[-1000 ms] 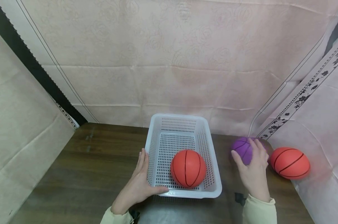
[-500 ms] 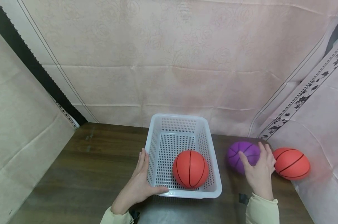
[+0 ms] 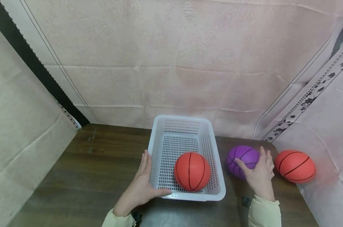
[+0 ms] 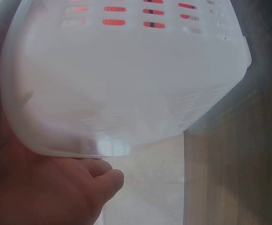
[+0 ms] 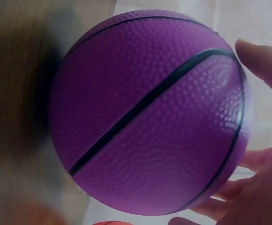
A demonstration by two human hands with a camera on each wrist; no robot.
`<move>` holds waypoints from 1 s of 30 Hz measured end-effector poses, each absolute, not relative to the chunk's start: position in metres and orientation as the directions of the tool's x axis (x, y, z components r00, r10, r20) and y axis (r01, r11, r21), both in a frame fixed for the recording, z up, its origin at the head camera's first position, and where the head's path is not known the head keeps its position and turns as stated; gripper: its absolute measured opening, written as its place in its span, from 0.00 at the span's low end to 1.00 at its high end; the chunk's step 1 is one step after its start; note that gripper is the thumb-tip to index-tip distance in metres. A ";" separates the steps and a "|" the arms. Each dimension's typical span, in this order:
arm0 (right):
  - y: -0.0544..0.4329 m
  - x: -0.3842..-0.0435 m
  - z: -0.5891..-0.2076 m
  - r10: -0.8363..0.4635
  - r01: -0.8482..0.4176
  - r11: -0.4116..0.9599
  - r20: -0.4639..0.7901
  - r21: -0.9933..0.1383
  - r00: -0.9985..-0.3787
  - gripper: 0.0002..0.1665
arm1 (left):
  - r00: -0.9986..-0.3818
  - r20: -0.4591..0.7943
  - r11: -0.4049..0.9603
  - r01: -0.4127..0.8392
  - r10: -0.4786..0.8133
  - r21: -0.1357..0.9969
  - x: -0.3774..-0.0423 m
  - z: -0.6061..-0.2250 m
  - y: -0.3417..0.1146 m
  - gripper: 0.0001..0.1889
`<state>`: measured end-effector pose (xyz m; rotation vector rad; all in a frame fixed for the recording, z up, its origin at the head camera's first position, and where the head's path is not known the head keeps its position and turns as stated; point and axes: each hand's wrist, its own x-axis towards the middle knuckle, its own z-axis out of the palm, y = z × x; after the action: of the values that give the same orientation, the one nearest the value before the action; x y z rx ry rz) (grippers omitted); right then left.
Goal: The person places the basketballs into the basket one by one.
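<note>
A small orange-red basketball (image 3: 192,171) sits inside a white perforated plastic basket (image 3: 155,129), towards its near end. My left hand (image 3: 141,186) rests at the basket's near left corner, fingers straight along the left side and thumb along the front rim; in the left wrist view the fingertips (image 4: 112,180) lie right at the rim. To the right of the basket, a purple basketball (image 3: 241,160) has my right hand (image 3: 260,176) at its right side, thumb and fingers spread. The right wrist view shows the thumb (image 5: 262,61) close to the ball's edge and the other fingers partly behind it.
Another orange-red basketball (image 3: 295,166) lies further right, beside the cloth-covered side wall (image 3: 327,132). The dark wooden table (image 3: 89,176) ends at a pale cloth backdrop (image 3: 174,85) behind the basket.
The purple basketball has moved slightly left and nearer to me. My right hand shifted right, then back left beside it. The ball in the basket rocked slightly; my left hand stayed put.
</note>
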<state>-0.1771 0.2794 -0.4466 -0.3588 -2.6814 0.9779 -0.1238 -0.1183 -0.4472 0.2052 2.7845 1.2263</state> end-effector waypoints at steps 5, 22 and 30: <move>0.280 -0.178 -0.450 0.326 0.183 0.728 0.100 -0.660 -0.940 0.71 | -0.987 -0.039 0.661 0.077 0.159 0.747 -0.125 -0.448 -0.118 0.76; 0.284 -0.177 -0.452 0.355 0.249 0.706 0.028 -0.663 -0.934 0.70 | -0.986 -0.037 0.658 0.081 0.164 0.749 -0.125 -0.448 -0.119 0.76; 0.285 -0.174 -0.447 0.409 0.263 0.681 0.057 -0.683 -0.911 0.68 | -0.988 -0.038 0.646 0.070 0.151 0.760 -0.125 -0.448 -0.118 0.76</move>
<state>-0.1741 0.2850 -0.4473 -0.5443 -2.6887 1.0446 -0.1249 -0.1183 -0.4475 0.1858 2.7612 1.2680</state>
